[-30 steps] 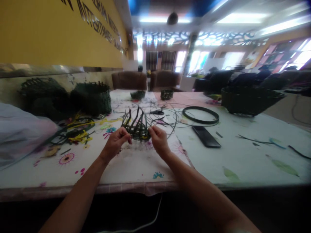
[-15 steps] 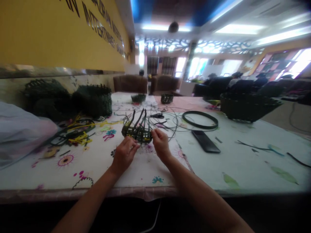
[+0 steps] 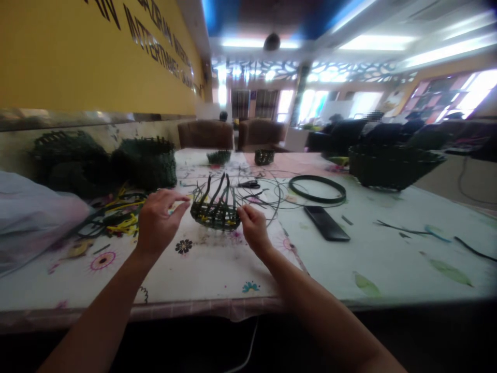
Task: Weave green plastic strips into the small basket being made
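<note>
A small, partly woven dark green basket (image 3: 216, 215) sits on the flowered tablecloth, with loose strips standing up from its rim and some yellow strands in its weave. My right hand (image 3: 253, 224) is closed on the basket's right side, thumb and fingers pinched there. Left of the basket, my left hand (image 3: 160, 217) is raised, thumb and forefinger apart, with nothing visible between them. Behind the basket lie black-handled scissors (image 3: 250, 184) amid thin loose strands.
A coiled green band (image 3: 318, 189) and a black phone (image 3: 326, 224) lie to the right. A large dark basket (image 3: 392, 167) stands beyond them. At left are a plastic bag (image 3: 34, 220), yellow and green strips (image 3: 123, 224) and a dark woven basket (image 3: 149, 161). People sit in the background.
My left hand has left the basket's front and moved left and up, its thumb and forefinger spreading. My right hand stays at the basket's right side. The view has shifted slightly.
</note>
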Demonstrator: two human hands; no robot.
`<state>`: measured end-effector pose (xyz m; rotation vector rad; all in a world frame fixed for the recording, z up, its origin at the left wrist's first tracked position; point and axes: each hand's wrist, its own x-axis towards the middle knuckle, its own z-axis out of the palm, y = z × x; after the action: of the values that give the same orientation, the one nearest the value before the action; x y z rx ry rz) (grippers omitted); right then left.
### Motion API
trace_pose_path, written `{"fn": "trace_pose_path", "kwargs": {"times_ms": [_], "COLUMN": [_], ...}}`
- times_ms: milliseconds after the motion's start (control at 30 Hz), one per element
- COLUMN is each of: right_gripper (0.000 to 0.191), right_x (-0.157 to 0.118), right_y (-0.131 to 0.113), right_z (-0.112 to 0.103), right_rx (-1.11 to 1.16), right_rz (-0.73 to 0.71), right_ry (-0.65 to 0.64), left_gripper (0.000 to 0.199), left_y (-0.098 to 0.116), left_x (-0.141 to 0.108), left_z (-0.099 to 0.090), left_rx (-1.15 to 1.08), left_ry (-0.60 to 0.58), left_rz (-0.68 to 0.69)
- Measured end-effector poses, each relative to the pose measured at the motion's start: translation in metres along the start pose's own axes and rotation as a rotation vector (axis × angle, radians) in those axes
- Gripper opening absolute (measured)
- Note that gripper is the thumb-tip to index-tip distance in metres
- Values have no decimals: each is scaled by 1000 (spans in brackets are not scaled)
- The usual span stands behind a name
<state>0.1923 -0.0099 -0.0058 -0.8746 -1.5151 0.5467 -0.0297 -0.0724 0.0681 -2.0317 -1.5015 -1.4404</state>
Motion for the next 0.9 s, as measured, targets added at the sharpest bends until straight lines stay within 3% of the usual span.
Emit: {"fn": "trace_pose_path", "kwargs": {"times_ms": [133, 267, 567, 800, 900], "right_gripper": [37, 37, 37, 39, 38], "right_x": [-1, -1, 0, -1, 0], "right_y": [-1, -3, -6, -4, -4], "right_z": [0, 0, -1, 0, -1], "right_rx": [-2, 10, 23, 40, 20], "right_rz": [-7, -4, 17, 29, 26], "right_ry": [-17, -22, -19, -37, -10], "left_gripper": [22, 24, 13, 9, 10], "left_y": [-3, -6, -4, 3, 4], "left_x": [14, 19, 20, 23, 21], "left_z": [11, 24, 27, 30, 30], "left_rx": [69, 135, 201, 408, 344], "left_ry": [-159, -329, -240, -331, -344], "left_rz": [194, 255, 301, 288, 284]}}
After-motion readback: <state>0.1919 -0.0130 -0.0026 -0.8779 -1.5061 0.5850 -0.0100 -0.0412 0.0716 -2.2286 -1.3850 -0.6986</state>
